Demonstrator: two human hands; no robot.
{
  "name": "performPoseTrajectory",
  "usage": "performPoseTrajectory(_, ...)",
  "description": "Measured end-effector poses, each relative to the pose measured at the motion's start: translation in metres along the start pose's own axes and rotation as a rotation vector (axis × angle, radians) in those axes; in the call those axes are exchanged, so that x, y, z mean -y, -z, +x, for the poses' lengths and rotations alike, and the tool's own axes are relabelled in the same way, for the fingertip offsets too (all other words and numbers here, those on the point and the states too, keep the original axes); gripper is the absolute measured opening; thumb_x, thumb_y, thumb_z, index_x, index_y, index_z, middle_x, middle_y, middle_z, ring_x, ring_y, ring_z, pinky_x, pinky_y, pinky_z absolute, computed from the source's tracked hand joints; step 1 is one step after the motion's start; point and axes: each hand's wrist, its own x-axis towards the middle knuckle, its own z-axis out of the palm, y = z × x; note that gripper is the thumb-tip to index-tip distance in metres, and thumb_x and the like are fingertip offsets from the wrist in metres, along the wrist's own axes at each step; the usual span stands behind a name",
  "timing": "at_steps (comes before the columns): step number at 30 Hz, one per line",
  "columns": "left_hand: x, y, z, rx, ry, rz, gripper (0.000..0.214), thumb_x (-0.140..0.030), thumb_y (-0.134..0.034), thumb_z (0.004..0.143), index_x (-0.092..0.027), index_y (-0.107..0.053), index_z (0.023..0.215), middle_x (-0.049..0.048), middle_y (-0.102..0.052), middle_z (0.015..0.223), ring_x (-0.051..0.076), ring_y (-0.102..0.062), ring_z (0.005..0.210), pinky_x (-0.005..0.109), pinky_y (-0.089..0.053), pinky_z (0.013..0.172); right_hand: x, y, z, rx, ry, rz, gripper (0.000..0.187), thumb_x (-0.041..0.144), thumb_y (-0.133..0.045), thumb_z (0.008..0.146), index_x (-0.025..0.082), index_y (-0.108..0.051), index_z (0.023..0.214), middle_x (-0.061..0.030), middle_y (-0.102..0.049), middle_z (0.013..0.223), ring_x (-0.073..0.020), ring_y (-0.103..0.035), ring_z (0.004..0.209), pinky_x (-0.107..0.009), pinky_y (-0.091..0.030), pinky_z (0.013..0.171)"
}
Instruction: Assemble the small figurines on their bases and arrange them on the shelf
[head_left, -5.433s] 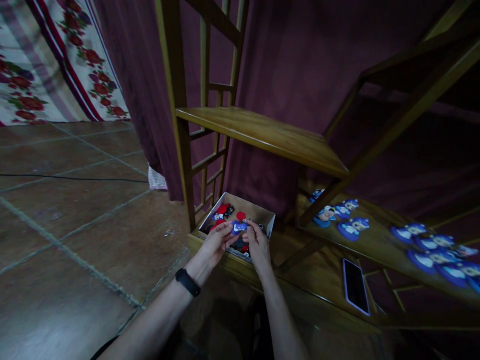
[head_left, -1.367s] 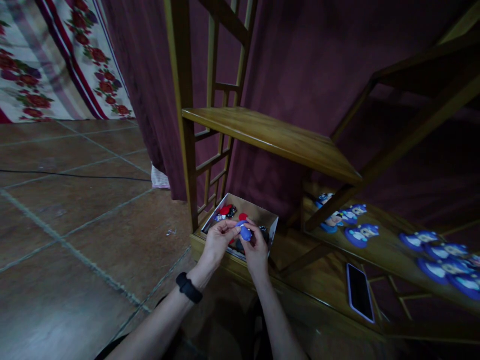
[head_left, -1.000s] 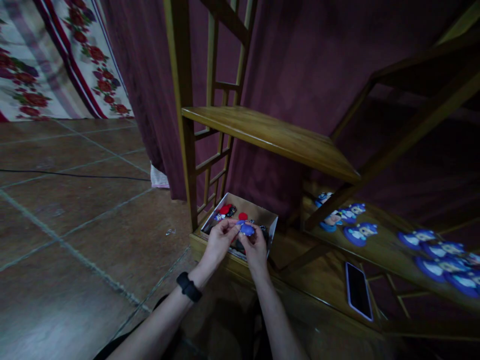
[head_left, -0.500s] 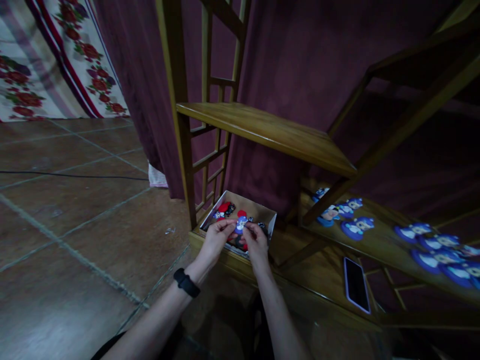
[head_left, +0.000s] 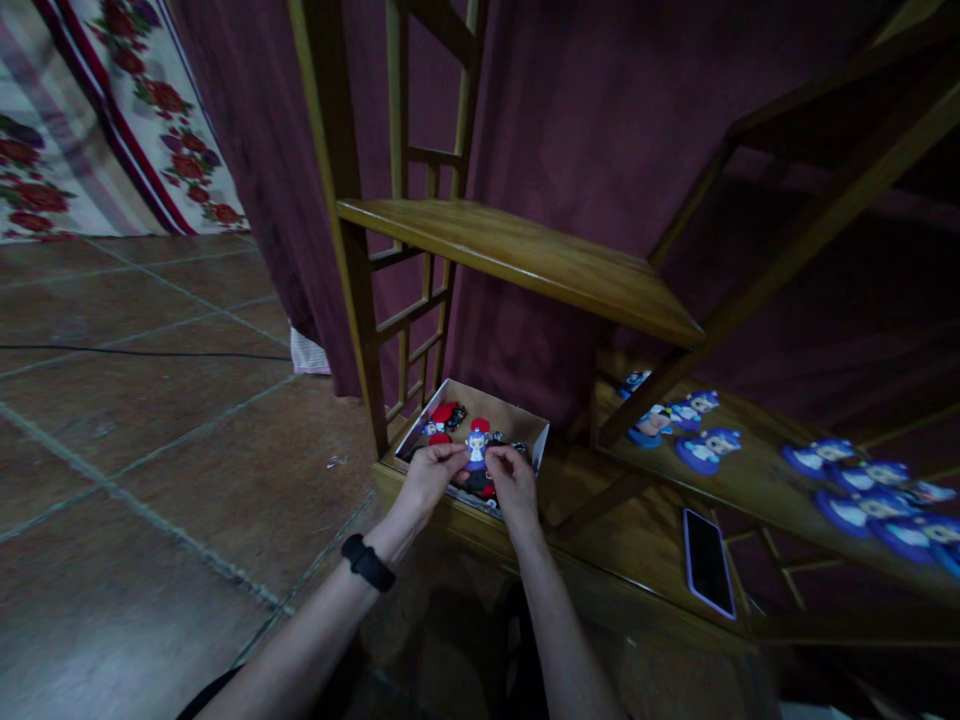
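A small blue-and-white figurine (head_left: 476, 450) is pinched between my two hands, upright and facing me. My left hand (head_left: 431, 478), with a black band on its wrist, grips its left edge with thumb and finger. From the other side my right hand (head_left: 513, 480) holds its right edge the same way. Both hands are over an open cardboard box (head_left: 514, 408) with white edges, at the left end of the low wooden shelf. Inside the box lie several red, black and blue figurines (head_left: 444, 417), partly hidden by my hands.
Several blue figurines (head_left: 707, 450) lie on a raised shelf to the right. A phone (head_left: 708, 562) rests on the lower board. Above the box juts a wooden shelf (head_left: 517, 250), with a lattice side post at its left. Tiled floor (head_left: 187, 480) spreads out to the left.
The figurine in my hands has turned more upright, so its white front shows more clearly. The whole view has shifted slightly; both hands still grip it over the box.
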Motion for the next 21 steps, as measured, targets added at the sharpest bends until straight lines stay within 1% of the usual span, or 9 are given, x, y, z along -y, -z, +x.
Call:
performPoseTrajectory(4,-0.0006,-0.0004,0.0008,0.003,-0.037,0.094,0.016,-0.026,-0.073,0.058,-0.014,-0.071,0.068,0.0017,-0.066,0.058,0.009,-0.054,0.045,0.020,-0.045,0.047,-0.0065,0.0008,0.0033,0.027,-0.076,0.059,0.017,0.037,-0.060,0.068,0.020,-0.065,0.072,0.0011,-0.063,0.069,-0.0151,-0.059,0.064,-0.027,-0.051,0.062)
performPoseTrajectory(8,-0.0009,-0.0002,0.0026,-0.023,-0.054,0.134,0.014,-0.025,-0.075,0.055,-0.014,-0.069,0.062,0.0002,-0.064,0.053,0.009,-0.053,0.041,0.020,-0.043,0.043,-0.0062,-0.0006,0.0018,0.027,-0.104,0.107,0.018,0.036,-0.063,0.065,0.019,-0.063,0.071,0.0026,-0.062,0.066,-0.0147,-0.060,0.062,-0.029,-0.052,0.062)
performPoseTrajectory(12,0.0002,0.0015,0.0039,-0.040,-0.058,0.115,0.017,-0.027,-0.075,0.054,-0.014,-0.066,0.058,0.0006,-0.064,0.053,0.010,-0.055,0.043,0.021,-0.046,0.045,-0.0018,-0.0011,-0.0004,0.032,-0.119,0.130,0.020,0.037,-0.064,0.065,0.018,-0.062,0.070,0.0030,-0.061,0.066,-0.0144,-0.060,0.063,-0.030,-0.053,0.063)
performPoseTrajectory(15,0.0007,0.0024,0.0036,-0.050,-0.055,0.113,0.019,-0.029,-0.075,0.055,-0.014,-0.066,0.060,0.0009,-0.064,0.054,0.010,-0.055,0.045,0.022,-0.047,0.047,0.0005,-0.0007,-0.0011,0.025,-0.134,0.115,0.020,0.037,-0.064,0.064,0.018,-0.062,0.070,0.0033,-0.059,0.063,-0.0136,-0.059,0.061,-0.029,-0.054,0.060)
performPoseTrajectory(21,-0.0001,0.0005,0.0023,0.011,-0.058,0.082,0.025,-0.030,-0.077,0.052,-0.013,-0.064,0.065,0.0006,-0.063,0.058,0.011,-0.057,0.051,0.023,-0.047,0.054,-0.0033,0.0011,0.0020,0.019,-0.160,0.087,0.023,0.040,-0.064,0.065,0.017,-0.061,0.071,0.0026,-0.059,0.060,-0.0124,-0.058,0.056,-0.026,-0.053,0.055)
